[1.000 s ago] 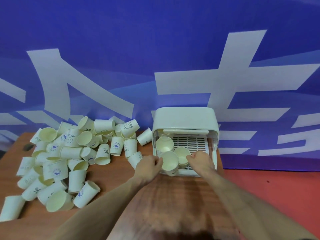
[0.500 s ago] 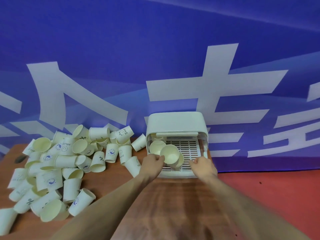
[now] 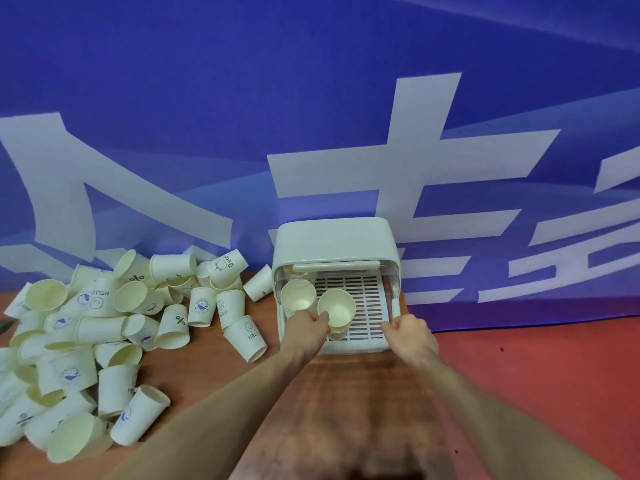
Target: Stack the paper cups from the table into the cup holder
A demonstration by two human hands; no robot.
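A paper cup [image 3: 336, 310], mouth up, is held by the left hand [image 3: 304, 329] at its rim and is seated on another cup over the slotted tray [image 3: 369, 308] of the white cup holder [image 3: 335, 249], just beside a second upright cup [image 3: 298, 299]. The tray's front right corner is gripped by the curled right hand [image 3: 408, 336]. A pile of loose paper cups [image 3: 104, 334] is spread on the wooden table [image 3: 207, 368] to the left, near the holder.

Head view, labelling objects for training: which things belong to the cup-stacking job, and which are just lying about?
Job:
cup holder
held cup
cup beside it
loose cup pile
left hand
right hand

Just there:
table
blue banner
red floor
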